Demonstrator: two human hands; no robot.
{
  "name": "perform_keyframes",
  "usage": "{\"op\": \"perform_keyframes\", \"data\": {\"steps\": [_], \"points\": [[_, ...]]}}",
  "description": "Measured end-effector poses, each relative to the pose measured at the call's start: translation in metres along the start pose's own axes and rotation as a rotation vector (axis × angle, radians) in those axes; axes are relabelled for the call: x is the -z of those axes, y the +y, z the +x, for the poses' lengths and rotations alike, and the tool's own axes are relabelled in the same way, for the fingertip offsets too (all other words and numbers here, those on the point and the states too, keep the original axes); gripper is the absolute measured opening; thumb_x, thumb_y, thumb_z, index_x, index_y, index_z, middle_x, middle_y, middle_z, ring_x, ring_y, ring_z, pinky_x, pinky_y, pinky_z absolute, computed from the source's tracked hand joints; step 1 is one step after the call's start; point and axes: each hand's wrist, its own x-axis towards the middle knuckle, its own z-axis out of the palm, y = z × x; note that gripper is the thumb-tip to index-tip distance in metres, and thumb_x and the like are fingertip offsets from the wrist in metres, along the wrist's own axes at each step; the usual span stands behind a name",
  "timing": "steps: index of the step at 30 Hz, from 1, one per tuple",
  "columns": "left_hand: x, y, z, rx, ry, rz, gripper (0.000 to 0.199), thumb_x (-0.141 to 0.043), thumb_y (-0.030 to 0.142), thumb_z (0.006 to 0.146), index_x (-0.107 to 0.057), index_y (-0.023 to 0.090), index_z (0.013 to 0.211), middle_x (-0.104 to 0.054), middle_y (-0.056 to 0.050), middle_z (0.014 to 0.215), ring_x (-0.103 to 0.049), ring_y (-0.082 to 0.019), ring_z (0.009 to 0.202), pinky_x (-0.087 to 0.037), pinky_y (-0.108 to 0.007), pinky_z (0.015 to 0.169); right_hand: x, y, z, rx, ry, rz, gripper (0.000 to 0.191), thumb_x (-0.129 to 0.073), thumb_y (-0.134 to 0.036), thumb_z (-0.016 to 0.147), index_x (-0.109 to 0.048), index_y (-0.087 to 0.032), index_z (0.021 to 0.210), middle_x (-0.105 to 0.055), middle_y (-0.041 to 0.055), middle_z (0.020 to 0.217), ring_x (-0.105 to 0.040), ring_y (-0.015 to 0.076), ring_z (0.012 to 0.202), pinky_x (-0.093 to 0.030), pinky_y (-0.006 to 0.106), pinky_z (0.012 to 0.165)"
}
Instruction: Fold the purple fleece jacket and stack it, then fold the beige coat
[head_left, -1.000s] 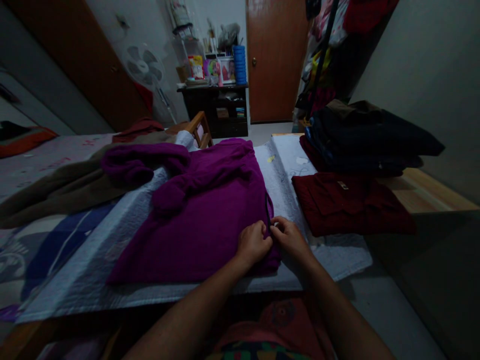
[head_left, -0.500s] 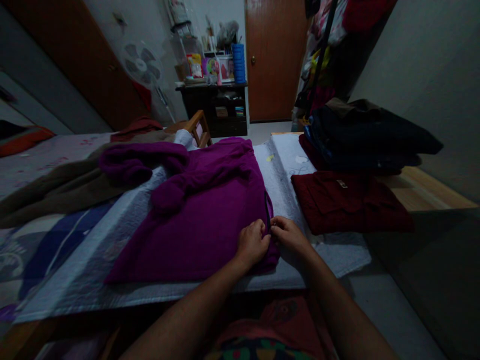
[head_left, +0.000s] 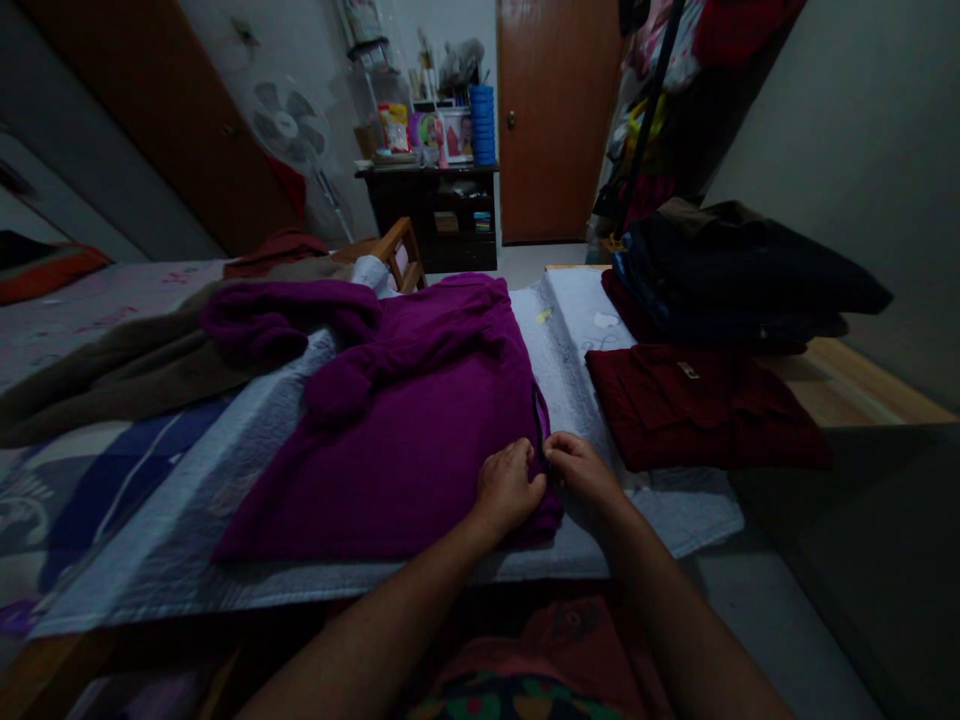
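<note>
little has moved since the earlier frame: both hands remain at the near right edge of the purple garment [head_left: 375, 450], whose outline is unchanged, while the whole view has shifted slightly. the purple garment lies spread on a light blue quilted cloth [head_left: 165, 560], its near edge roughly parallel to the near edge of the cloth; one bunched part rests across its far left portion, and another extends left over a brown garment [head_left: 150, 375]. a narrow dark strip [head_left: 537, 415] runs along the right edge of the purple garment towards the fingers. the left hand [head_left: 506, 487] rests on the fabric just left of the strip, its fingers curled and its thumb extended to the right; whether it pinches the fabric cannot be told. the right hand [head_left: 589, 475] reaches in from the right, nearly closed, with thumb and forefinger brought together on the near part of the strip; the exact point of grip is too small to make out. to the right, apart from the purple garment, a folded dark red garment [head_left: 705, 415] lies flat, partly on the cloth. beyond it stands a stack of dark folded clothes [head_left: 750, 275], beside a bare stretch of pale wooden surface [head_left: 870, 385]. patterned bedding [head_left: 105, 510] shows at the near left. at the far side are a white fan [head_left: 287, 125], a dark cabinet [head_left: 435, 215] bearing a blue ribbed container [head_left: 482, 125], and a brown door [head_left: 551, 150].
</note>
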Motion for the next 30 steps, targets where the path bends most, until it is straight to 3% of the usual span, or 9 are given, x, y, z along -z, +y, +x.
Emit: {"op": "perform_keyframes", "data": {"steps": [5,11,18,23,30], "points": [[0.001,-0.002,0.001,0.013,-0.002,-0.037,0.015,-0.062,0.024,0.074,-0.052,0.022,0.084,-0.061,0.0,0.079,-0.056,-0.016,0.073,-0.034,-0.026,0.064,-0.002,0.0,0.004,0.069,0.017,-0.04,0.006,-0.053,-0.025,0.067,-0.055,-0.019,0.066,-0.049,-0.0027,0.062,-0.043,0.0119,0.06,-0.033,0.022,0.053],[0.009,-0.008,0.013,0.046,-0.089,-0.256,0.026,-0.048,0.04,0.088,-0.06,0.019,0.077,-0.064,-0.001,0.074,-0.057,-0.015,0.069,-0.035,-0.025,0.061,0.002,0.0,0.0,0.031,-0.053,0.052,0.011,-0.058,-0.029,0.072,-0.056,-0.019,0.073,-0.048,-0.0038,0.063,-0.043,0.0108,0.056,-0.035,0.022,0.052],[0.008,-0.01,0.032,0.132,-0.126,-0.224,0.014,-0.058,0.027,0.074,-0.064,0.017,0.066,-0.063,-0.001,0.065,-0.055,-0.014,0.062,-0.033,-0.023,0.055,-0.001,-0.001,-0.005,0.012,-0.007,0.027,0.014,-0.056,-0.033,0.076,-0.055,-0.02,0.081,-0.052,-0.0039,0.066,-0.049,0.0108,0.054,-0.04,0.022,0.051],[-0.005,-0.021,0.037,0.17,-0.077,-0.354,0.018,-0.057,0.028,0.074,-0.062,0.017,0.061,-0.058,0.001,0.059,-0.051,-0.011,0.057,-0.03,-0.021,0.051,-0.005,0.0,-0.003,0.004,0.052,-0.056,0.017,-0.057,-0.036,0.077,-0.049,-0.021,0.076,-0.045,-0.0063,0.061,-0.043,0.0095,0.051,-0.034,0.02,0.047],[-0.009,-0.019,0.031,0.218,0.022,-0.421,0.013,-0.055,0.024,0.073,-0.062,0.017,0.064,-0.059,0.002,0.062,-0.051,-0.011,0.059,-0.032,-0.021,0.054,0.0,0.001,-0.001,0.104,-0.014,-0.047,0.01,-0.057,-0.024,0.069,-0.052,-0.021,0.076,-0.048,-0.0049,0.066,-0.044,0.0104,0.058,-0.034,0.021,0.053]]}}
